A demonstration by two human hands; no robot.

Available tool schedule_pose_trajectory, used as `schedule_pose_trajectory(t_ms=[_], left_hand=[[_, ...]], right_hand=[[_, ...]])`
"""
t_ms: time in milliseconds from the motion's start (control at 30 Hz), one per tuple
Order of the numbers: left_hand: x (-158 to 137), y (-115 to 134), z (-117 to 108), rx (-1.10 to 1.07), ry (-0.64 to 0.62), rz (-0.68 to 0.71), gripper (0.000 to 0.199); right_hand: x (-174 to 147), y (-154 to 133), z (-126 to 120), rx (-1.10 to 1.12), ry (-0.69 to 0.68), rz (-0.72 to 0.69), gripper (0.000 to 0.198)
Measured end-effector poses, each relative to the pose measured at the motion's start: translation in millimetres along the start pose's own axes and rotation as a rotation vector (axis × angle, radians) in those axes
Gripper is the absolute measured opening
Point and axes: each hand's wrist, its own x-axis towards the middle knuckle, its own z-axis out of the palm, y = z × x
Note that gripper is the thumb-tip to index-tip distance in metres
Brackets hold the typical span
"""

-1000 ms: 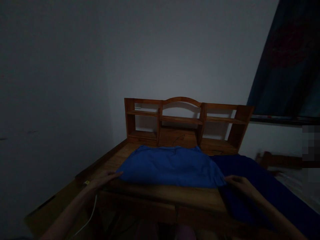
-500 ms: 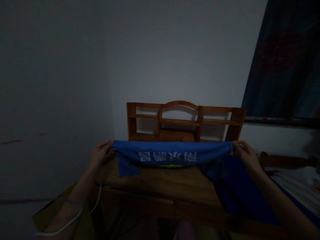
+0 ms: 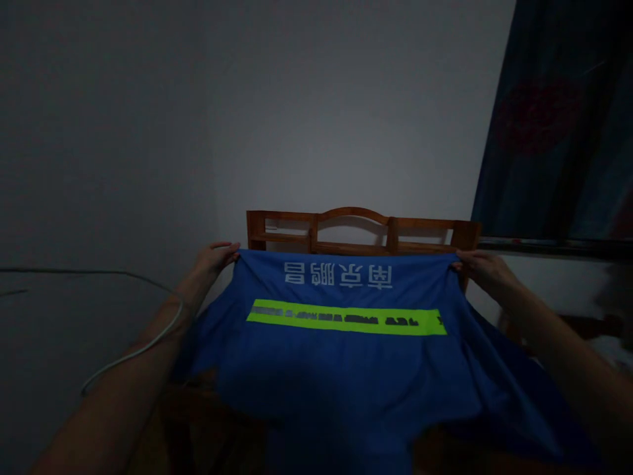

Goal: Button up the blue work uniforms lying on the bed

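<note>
A blue work jacket (image 3: 346,369) hangs stretched between my two hands, its back facing me. White lettering runs along its upper part, mirrored to my view, above a bright yellow-green reflective strip (image 3: 316,316). My left hand (image 3: 218,257) pinches the upper left corner of the cloth. At the upper right corner my right hand (image 3: 475,262) grips it between thumb and fingers. The sleeves droop at both sides, and the lower part falls toward me into shadow.
Behind the jacket stands a wooden desk with a shelf hutch (image 3: 353,212) against the white wall (image 3: 346,119). A pale cable (image 3: 148,346) loops across my left forearm. A dark curtain (image 3: 548,185) hangs at the right. The room is dim.
Both hands have risen with the jacket. It was a narrow folded-looking band over the desk; now it has opened downward, showing the full lettering and reflective strip and covering the desktop from view.
</note>
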Motion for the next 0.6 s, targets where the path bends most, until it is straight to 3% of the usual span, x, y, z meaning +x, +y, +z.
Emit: schedule_pose_trajectory(t_ms=[133,200,267,333,400,467,567,600], left_hand=[[1,28,8,-0.049,0.038,0.197,0.039],[-12,38,-2,-0.046,0.025,0.298,0.042],[-35,33,-19,0.013,-0.011,0.301,0.046],[-66,11,-40,0.129,-0.047,0.187,0.051],[-101,-27,-61,0.26,-0.088,0.002,0.054],[-136,-74,-83,0.427,-0.126,-0.206,0.051],[-180,-136,-113,0.599,-0.185,-0.334,0.042],[-191,-150,-120,0.617,-0.21,-0.376,0.039]], right_hand=[[9,-28,-4,0.057,0.06,-0.244,0.014],[3,-34,-16,0.061,0.043,-0.381,0.023],[-9,-26,-31,0.004,0.026,-0.403,0.029],[-27,-1,-46,-0.09,0.025,-0.308,0.032],[-48,40,-62,-0.198,0.005,-0.152,0.032],[-71,90,-77,-0.304,-0.082,-0.004,0.03],[-105,164,-100,-0.39,-0.288,0.172,0.027],[-114,183,-107,-0.438,-0.282,0.243,0.03]])
